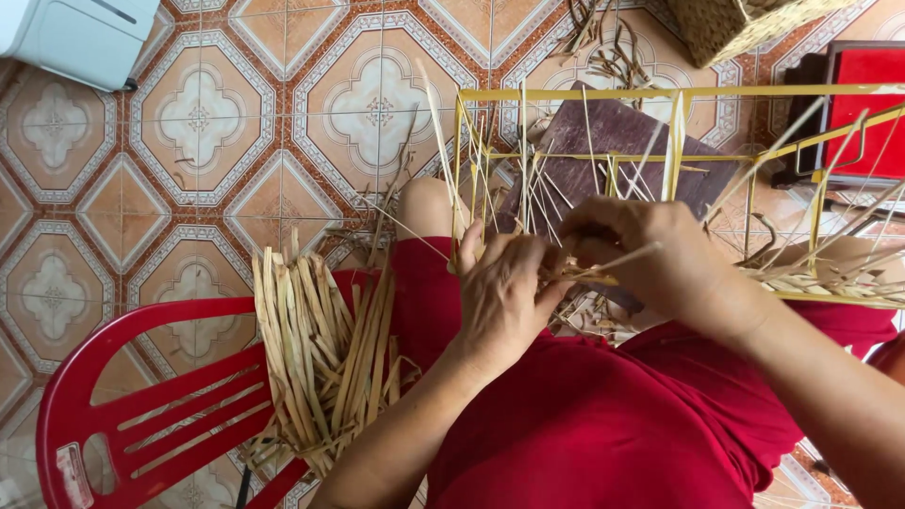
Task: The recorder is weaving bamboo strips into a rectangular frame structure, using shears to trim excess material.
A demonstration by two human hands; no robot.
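A yellow wire frame (pixel 584 94) stands across my lap, with pale dried straw strands (pixel 528 188) threaded along its near bar. My left hand (pixel 504 297) pinches strands at that bar, fingers curled around them. My right hand (pixel 650 259) is closed on a thin strand that sticks out to the right, right next to the left hand. A dark purple-brown board (pixel 622 141) lies under the frame. I wear red clothes (pixel 584 424).
A bundle of dried straw strips (pixel 320 358) rests on a red plastic chair (pixel 123 396) at the left. A woven basket (pixel 745 24) sits at the top right, a red box (pixel 872 104) beside it. A pale blue appliance (pixel 75 33) is top left on the patterned tile floor (pixel 198 123).
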